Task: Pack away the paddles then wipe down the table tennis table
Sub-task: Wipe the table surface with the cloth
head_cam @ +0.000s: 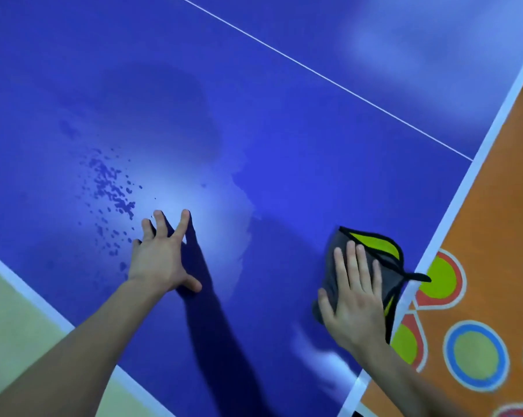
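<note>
Two grips bear on the blue surface (pixel 284 130). The left grip (pixel 160 260) lies flat with fingers spread, just beside scattered water droplets (pixel 112 188). The right grip (pixel 353 305), fingers straight and close together, presses a grey-and-green cloth (pixel 371 246) down near the surface's white-edged corner.

Orange floor (pixel 495 206) right of right hand (pixel 355 299), marked with circles: lime disc (pixel 440 276), red-ringed, just beyond fingertips; blue-ringed olive disc (pixel 477 355) lower right of wrist. Pale yellow floor (pixel 19 311) left of and below left hand (pixel 160 263).
</note>
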{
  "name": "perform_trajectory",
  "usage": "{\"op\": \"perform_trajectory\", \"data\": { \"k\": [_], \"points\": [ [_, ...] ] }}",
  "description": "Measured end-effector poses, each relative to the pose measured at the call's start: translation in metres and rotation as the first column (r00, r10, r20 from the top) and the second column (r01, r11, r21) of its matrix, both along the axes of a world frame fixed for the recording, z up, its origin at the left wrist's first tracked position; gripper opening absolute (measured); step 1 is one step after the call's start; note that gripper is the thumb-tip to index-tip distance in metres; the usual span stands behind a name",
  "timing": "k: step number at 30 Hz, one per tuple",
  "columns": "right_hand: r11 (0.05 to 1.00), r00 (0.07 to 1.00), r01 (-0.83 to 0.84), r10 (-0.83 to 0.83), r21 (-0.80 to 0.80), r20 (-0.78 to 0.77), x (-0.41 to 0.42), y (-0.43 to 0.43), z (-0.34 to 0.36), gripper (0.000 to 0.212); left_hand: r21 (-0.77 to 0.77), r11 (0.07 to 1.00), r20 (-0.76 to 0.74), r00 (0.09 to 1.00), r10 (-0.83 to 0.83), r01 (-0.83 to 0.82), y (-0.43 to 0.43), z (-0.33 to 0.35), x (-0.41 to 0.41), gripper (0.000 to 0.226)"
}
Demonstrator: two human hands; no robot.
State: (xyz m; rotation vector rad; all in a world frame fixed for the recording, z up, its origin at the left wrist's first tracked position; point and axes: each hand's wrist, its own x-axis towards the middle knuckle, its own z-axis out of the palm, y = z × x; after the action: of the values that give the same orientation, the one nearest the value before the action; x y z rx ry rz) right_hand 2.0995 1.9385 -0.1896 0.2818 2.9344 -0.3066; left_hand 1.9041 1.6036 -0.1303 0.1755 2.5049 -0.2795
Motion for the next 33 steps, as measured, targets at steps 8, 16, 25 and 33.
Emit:
{"op": "perform_trajectory", "data": {
  "k": [8, 16, 25, 33],
  "points": [
    [0.999, 0.996, -0.022, 0.020, -0.025, -0.093, -0.225, -0.174, -0.004, 0.093, 0.057, 0.998, -0.037, 0.999, 0.002, 0.001, -0.002, -0.003, 0.004, 0.180],
    [0.966, 0.964, -0.237, 0.221, -0.100, -0.149, -0.157, -0.134, -0.003, 0.091, 0.035, 0.999, -0.024, 1.000, 0.001, -0.001, 0.001, 0.002, 0.003, 0.178],
    [0.999, 0.999, -0.042, 0.042, 0.034, 0.019, 0.081, -0.001, 0.000, 0.084, 0.027, 0.999, -0.018, 1.000, -0.017, 0.017, -0.003, 0.000, -0.002, 0.179],
    [0.998, 0.994, -0.051, 0.053, 0.021, -0.094, -0.098, -0.192, 0.001, 0.089, 0.080, 0.992, -0.019, 0.995, -0.094, 0.095, -0.017, 0.005, -0.001, 0.182]
  ]
}}
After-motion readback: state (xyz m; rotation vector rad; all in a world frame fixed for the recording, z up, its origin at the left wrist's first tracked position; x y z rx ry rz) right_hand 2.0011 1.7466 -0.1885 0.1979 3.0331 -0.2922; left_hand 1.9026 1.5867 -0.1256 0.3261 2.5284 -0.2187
